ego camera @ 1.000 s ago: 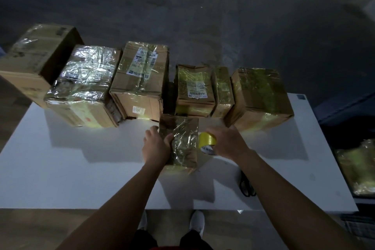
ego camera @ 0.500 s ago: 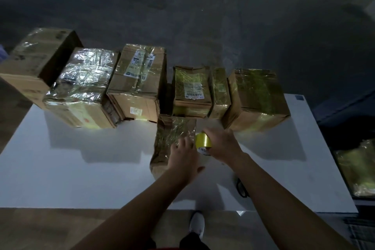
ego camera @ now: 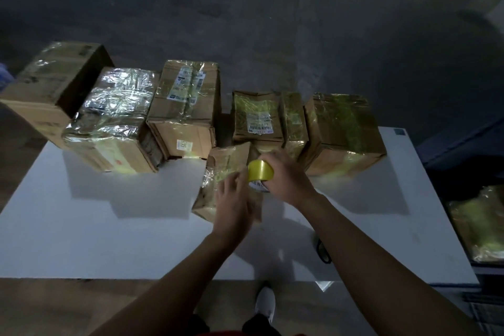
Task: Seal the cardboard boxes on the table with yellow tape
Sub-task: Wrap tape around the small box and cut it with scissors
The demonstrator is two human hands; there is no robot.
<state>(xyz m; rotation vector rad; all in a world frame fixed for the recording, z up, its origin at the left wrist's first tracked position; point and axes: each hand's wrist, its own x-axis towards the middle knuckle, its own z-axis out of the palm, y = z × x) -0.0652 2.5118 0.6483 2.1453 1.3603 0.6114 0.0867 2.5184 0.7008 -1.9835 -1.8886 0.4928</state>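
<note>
**Item:** small box (ego camera: 218, 172), taped over, at table (ego camera: 109, 226) centre, standing apart on the 6 o'clock side of the back row (ego camera: 188, 106).

**Tape roll** (ego camera: 260, 170): yellow, at the box's 3 o'clock edge, level with its top.

**Right hand** (ego camera: 289, 176): curled round the roll from 3 o'clock, gripping it.

**Left hand** (ego camera: 234, 202): fingers fairly straight, laid on the box top, tips just beside the roll; gripping nothing. Whether a tape end lies under them cannot be told.

**Change:** a second ago the left hand held the box's 9 o'clock side. It has crossed to the top and now lies next to the roll. The box has swung, with its near end toward 7 o'clock. The roll has stayed in the right hand, slightly higher.

**Meaning:** likely a fresh strip being started and pinned down on this box.

**Also:** dark tool, probably scissors (ego camera: 323, 251), at 5 o'clock.
</note>
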